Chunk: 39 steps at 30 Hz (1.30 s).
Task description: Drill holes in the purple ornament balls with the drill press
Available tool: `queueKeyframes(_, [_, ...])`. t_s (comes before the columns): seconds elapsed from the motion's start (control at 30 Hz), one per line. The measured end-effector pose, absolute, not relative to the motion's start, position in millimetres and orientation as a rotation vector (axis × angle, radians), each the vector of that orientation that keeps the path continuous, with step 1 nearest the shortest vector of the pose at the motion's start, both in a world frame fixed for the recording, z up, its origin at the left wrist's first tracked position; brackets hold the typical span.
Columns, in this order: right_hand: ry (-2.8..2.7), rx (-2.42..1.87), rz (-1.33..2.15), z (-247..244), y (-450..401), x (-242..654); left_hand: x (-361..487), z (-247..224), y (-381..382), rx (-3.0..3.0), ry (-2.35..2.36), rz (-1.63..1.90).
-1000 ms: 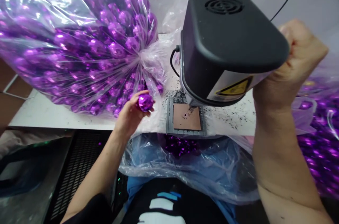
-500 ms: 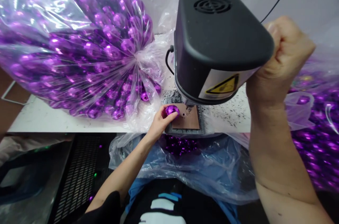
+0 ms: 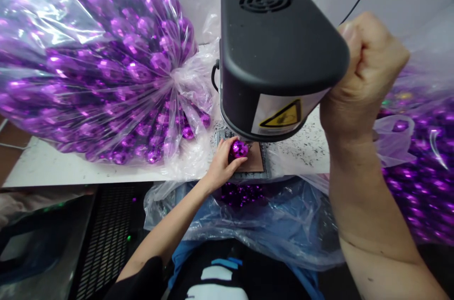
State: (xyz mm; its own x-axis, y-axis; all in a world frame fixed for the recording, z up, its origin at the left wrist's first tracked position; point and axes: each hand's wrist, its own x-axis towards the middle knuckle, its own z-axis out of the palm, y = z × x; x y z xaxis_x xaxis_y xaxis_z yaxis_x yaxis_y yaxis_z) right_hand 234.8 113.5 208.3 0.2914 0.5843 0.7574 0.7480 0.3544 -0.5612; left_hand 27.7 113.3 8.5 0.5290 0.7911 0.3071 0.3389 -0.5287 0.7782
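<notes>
Clock datum: purple ball (image 3: 240,149) at the dial's centre, 12 pointing away from the wearer.
Ball position: over the 10 o'clock part of the copper-coloured plate (image 3: 256,163), just below the black housing (image 3: 280,39); cannot tell whether ball and plate touch.
Left hand (image 3: 224,163): at 8 o'clock; thumb and fingers parted by the ball's width, pinching it from both sides.
Right hand (image 3: 369,66): at 2 o'clock, against the housing's edge; fingers curled into a tight fist. Anything inside the grip is hidden; cannot tell what.
Housing: at 1 o'clock; round vent (image 3: 266,1) on top, yellow warning triangle (image 3: 282,114) on the wearer's side.
Plate support: grey base (image 3: 266,168) under the plate, at the white table's near edge.
White table (image 3: 312,158): dark shavings scattered at 3 o'clock.
Large clear bag (image 3: 99,73): at 10 o'clock, full of faceted purple balls, neck gathered towards the plate.
Lap plastic (image 3: 244,238): at 6 o'clock, purple pieces inside.
Purple heap (image 3: 422,186): at 3 o'clock, beyond the right forearm.
</notes>
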Motion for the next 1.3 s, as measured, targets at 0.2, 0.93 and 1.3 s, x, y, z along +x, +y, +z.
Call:
queueKeyframes(0.2, [-1.387, -1.303, -0.180, 207.2, 113.8, 235.5, 34.6, 16.8, 109.4, 2.346, 0.955, 0.801])
queueKeyframes(0.93, [-1.370, -1.282, -0.170, 204.9, 114.0, 235.0, 62.3, 3.7, 100.9, 2.183, 1.250, 0.919])
queueKeyframes(1.3, [-1.411, -1.376, -0.439, 196.5, 83.0, 232.6, 62.6, 5.3, 100.6, 2.213, 1.251, 0.951])
